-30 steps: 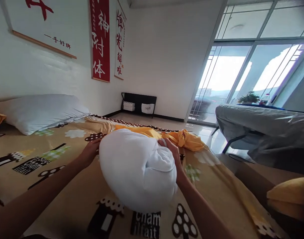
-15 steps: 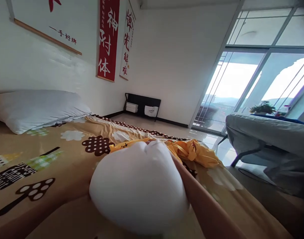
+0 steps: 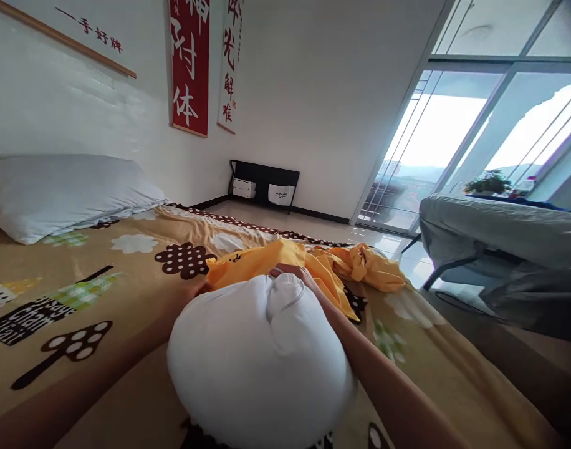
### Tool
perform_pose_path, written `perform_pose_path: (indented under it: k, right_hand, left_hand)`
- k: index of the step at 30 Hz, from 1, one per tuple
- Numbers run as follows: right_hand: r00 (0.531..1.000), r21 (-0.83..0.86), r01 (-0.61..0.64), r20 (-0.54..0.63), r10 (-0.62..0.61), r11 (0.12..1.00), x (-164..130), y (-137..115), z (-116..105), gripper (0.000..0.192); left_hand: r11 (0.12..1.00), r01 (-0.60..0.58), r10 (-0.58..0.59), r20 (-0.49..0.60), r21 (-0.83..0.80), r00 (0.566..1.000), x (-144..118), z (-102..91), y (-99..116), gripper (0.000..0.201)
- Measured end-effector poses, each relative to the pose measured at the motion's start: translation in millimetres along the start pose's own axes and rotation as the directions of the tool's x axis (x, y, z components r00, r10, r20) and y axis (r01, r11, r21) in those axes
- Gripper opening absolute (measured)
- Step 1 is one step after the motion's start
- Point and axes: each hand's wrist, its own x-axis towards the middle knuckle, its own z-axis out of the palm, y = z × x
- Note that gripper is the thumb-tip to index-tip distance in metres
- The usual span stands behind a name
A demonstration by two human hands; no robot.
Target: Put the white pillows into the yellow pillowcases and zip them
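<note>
A plump white pillow [image 3: 262,362], bunched into a rounded bulge with a creased tip at its far side, fills the front middle of the bed between my forearms. My right hand [image 3: 292,272] curls over the far tip of the pillow, its fingers closed there. Only a sliver of my left hand [image 3: 201,289] shows past the pillow's left shoulder, beside the yellow cloth; its fingers are hidden. Just beyond the pillow lies the crumpled yellow cloth [image 3: 257,257], spread under and around my right hand and trailing to a twisted bunch on the right.
The bed has a patterned tan sheet [image 3: 140,274]. Another white pillow [image 3: 75,193] rests at the left by the wall. Off the right side stands a covered table [image 3: 495,221] with a potted plant [image 3: 489,182]. A black folded frame [image 3: 264,181] leans by the far wall.
The view has tipped downward a little. More of the yellow cloth shows behind the pillow, and the pillow's creased tip and my right hand have come into clearer sight.
</note>
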Motion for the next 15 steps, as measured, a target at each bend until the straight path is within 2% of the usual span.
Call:
perform_pose_path:
  k: [2,4,5,6,8,10,12,15]
  right_hand:
    - [1.0,-0.027,-0.003,0.009,0.003,1.0,-2.5,-3.9,0.4,0.026]
    - [1.0,-0.059,0.0,0.028,0.002,0.998,-8.0,-6.7,3.5,0.026]
    - [0.999,-0.078,-0.001,0.036,0.004,0.997,-13.0,-8.2,6.0,0.026]
    - [0.999,-0.097,-0.002,0.041,0.006,0.995,-19.8,-9.8,9.0,0.027]
    - [0.999,-0.136,0.009,0.05,-0.002,0.991,-37.9,-14.0,15.4,0.028]
    - [0.999,-0.176,0.027,0.05,-0.019,0.984,-57.5,-18.9,20.3,0.029]
    - [0.998,-0.252,0.04,0.054,-0.027,0.967,-72.4,-23.6,22.0,0.032]
    - [0.998,-0.42,0.032,0.069,-0.003,0.907,-79.8,-28.1,19.6,0.032]
  left_hand:
    - [0.971,-0.169,0.165,0.036,0.169,0.986,12.9,-5.4,15.7,0.018]
    - [0.882,-0.369,0.377,0.032,0.294,0.926,24.1,-4.7,31.3,0.019]
    - [0.853,-0.426,0.443,0.013,0.301,0.896,27.6,-1.5,38.5,0.021]
    - [0.859,-0.44,0.462,-0.025,0.262,0.887,29.3,3.2,45.1,0.024]
    - [0.924,-0.376,0.382,-0.097,0.074,0.919,26.6,14.9,56.6,0.032]
    - [0.951,-0.261,0.25,-0.079,-0.167,0.965,17.0,23.4,67.0,0.035]
    - [0.93,-0.159,0.188,0.057,-0.333,0.981,3.6,23.5,77.3,0.037]
    - [0.926,-0.006,0.116,0.269,-0.378,0.956,-17.9,8.6,92.2,0.037]
